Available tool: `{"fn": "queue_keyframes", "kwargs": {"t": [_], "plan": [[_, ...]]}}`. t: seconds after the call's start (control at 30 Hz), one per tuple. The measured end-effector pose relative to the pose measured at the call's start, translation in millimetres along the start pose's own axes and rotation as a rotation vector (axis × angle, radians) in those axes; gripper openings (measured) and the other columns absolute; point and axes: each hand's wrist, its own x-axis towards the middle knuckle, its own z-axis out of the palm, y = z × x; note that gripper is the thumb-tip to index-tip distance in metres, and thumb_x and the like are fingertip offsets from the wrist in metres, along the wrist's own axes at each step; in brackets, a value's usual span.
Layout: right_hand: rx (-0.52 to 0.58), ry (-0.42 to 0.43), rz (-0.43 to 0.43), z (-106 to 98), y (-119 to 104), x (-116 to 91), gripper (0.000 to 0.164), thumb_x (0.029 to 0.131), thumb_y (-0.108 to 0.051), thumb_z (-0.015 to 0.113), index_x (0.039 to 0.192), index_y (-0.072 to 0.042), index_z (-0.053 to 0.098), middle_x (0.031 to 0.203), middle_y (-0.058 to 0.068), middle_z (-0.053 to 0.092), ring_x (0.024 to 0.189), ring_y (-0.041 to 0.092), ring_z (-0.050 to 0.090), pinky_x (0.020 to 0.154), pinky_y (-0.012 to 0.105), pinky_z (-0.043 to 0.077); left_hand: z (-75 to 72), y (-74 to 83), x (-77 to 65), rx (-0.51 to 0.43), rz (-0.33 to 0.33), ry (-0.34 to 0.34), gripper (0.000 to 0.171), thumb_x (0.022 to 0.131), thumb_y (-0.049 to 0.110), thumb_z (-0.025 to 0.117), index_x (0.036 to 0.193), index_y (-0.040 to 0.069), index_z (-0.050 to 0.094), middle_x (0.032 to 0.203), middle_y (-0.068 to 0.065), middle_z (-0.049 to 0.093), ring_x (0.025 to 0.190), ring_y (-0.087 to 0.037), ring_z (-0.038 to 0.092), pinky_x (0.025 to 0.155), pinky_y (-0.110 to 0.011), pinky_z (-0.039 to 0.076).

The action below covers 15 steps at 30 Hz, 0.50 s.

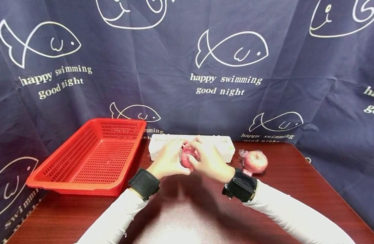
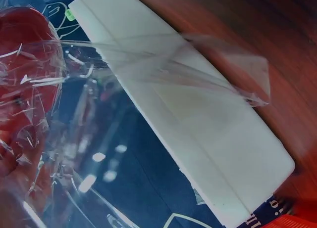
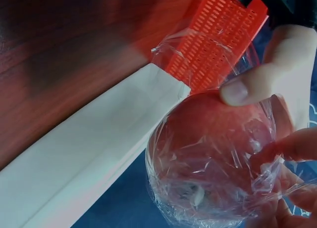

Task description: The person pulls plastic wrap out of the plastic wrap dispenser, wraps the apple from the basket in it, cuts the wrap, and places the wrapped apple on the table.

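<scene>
A red apple [image 1: 189,158] in clear plastic wrap [image 3: 218,161] is held between both hands, in front of the white box. My left hand [image 1: 168,158] grips it from the left, its thumb pressed against the red skin in the right wrist view. From the other side my right hand [image 1: 212,160] reaches round, its curled fingers [image 3: 300,145] pinching gathered film at the apple's side. A loose sheet of the film stretches past the apple [image 2: 25,55] in the left wrist view, overlapping the white box [image 2: 198,124].
At the left stands a red perforated plastic basket [image 1: 126,174]. The long white box [image 1: 228,152] lies along the table's back edge. A second apple [image 1: 256,162] wrapped in film sits to its right on the brown table [image 1: 284,189]. A dark blue printed cloth [image 1: 174,88] hangs behind.
</scene>
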Motion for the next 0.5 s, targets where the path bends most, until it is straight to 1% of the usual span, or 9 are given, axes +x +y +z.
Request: {"fn": "queue_keyframes", "kwargs": {"t": [0.07, 0.13, 0.2, 0.23, 0.3, 0.33, 0.4, 0.43, 0.5], "plan": [[0.044, 0.001, 0.001, -2.5, 0.0, 1.0, 0.023, 0.075, -0.003, 0.069, 0.098, -0.004, 0.066, 0.089, 0.007, 0.061, 0.076, 0.018, 0.057, 0.067, 0.028, 0.048, 0.4, -0.5, -0.6, -0.005, -0.003, 0.006, 0.071, 0.053, 0.039, 0.087, 0.112, 0.012, 0.059, 0.103, 0.0, 0.066, 0.098, -0.017, 0.06, 0.094, -0.037, 0.049], [0.095, 0.022, 0.015, -7.1, 1.5, 2.3, 0.024, 0.076, -0.004, 0.07, 0.1, -0.004, 0.067, 0.089, 0.008, 0.063, 0.078, 0.018, 0.056, 0.068, 0.029, 0.048, 0.3, -1.4, -1.0, -0.025, -0.002, 0.019, 0.073, 0.053, 0.039, 0.088, 0.114, 0.011, 0.058, 0.105, -0.001, 0.066, 0.099, -0.017, 0.06, 0.093, -0.037, 0.05], [0.156, 0.064, 0.055, -14.3, 4.6, 4.1, 0.025, 0.076, -0.005, 0.071, 0.101, -0.004, 0.068, 0.088, 0.009, 0.064, 0.077, 0.018, 0.057, 0.067, 0.03, 0.049, -0.3, -2.4, -0.7, -0.052, 0.002, 0.026, 0.074, 0.053, 0.038, 0.088, 0.116, 0.012, 0.058, 0.109, -0.001, 0.065, 0.102, -0.017, 0.06, 0.094, -0.036, 0.05], [0.191, 0.085, 0.092, -18.4, 6.7, 5.4, 0.026, 0.076, -0.006, 0.072, 0.102, -0.004, 0.068, 0.088, 0.01, 0.065, 0.076, 0.02, 0.057, 0.067, 0.03, 0.05, -0.8, -3.0, -0.5, -0.062, 0.003, 0.027, 0.075, 0.054, 0.038, 0.088, 0.117, 0.013, 0.057, 0.11, -0.001, 0.065, 0.103, -0.016, 0.06, 0.095, -0.036, 0.05], [0.266, 0.113, 0.192, -25.7, 13.4, 8.6, 0.028, 0.077, -0.007, 0.073, 0.104, -0.004, 0.069, 0.089, 0.014, 0.067, 0.077, 0.022, 0.06, 0.068, 0.028, 0.051, -2.6, -3.6, 0.1, -0.098, 0.0, 0.027, 0.076, 0.055, 0.037, 0.089, 0.12, 0.014, 0.056, 0.113, 0.0, 0.064, 0.106, -0.015, 0.059, 0.097, -0.035, 0.05], [0.323, 0.108, 0.254, -29.2, 17.3, 10.1, 0.03, 0.078, -0.006, 0.072, 0.107, -0.003, 0.068, 0.092, 0.016, 0.068, 0.08, 0.023, 0.062, 0.07, 0.027, 0.052, -3.5, -3.8, 0.2, -0.112, -0.004, 0.028, 0.076, 0.055, 0.036, 0.088, 0.121, 0.014, 0.056, 0.114, 0.0, 0.064, 0.107, -0.015, 0.059, 0.097, -0.035, 0.05], [0.442, 0.043, 0.402, -34.5, 25.5, 12.3, 0.036, 0.08, -0.007, 0.07, 0.115, -0.001, 0.065, 0.105, 0.02, 0.069, 0.088, 0.02, 0.064, 0.076, 0.022, 0.051, -5.7, -3.7, -0.4, -0.146, -0.023, 0.026, 0.076, 0.056, 0.035, 0.089, 0.122, 0.015, 0.056, 0.115, 0.001, 0.063, 0.106, -0.014, 0.059, 0.096, -0.034, 0.051], [0.527, -0.005, 0.478, -35.6, 30.1, 12.7, 0.04, 0.081, -0.007, 0.069, 0.12, 0.0, 0.062, 0.113, 0.022, 0.067, 0.093, 0.017, 0.064, 0.08, 0.021, 0.051, -6.7, -3.5, -1.3, -0.162, -0.037, 0.029, 0.077, 0.055, 0.035, 0.089, 0.122, 0.015, 0.056, 0.114, 0.002, 0.063, 0.106, -0.014, 0.059, 0.095, -0.034, 0.051], [0.722, -0.113, 0.621, -36.4, 39.1, 11.6, 0.047, 0.085, -0.009, 0.066, 0.129, 0.003, 0.055, 0.123, 0.018, 0.064, 0.099, 0.009, 0.063, 0.088, 0.019, 0.049, -8.2, -2.7, -2.6, -0.192, -0.056, 0.034, 0.077, 0.055, 0.033, 0.089, 0.123, 0.015, 0.056, 0.115, 0.002, 0.063, 0.104, -0.014, 0.058, 0.093, -0.035, 0.052]]}}
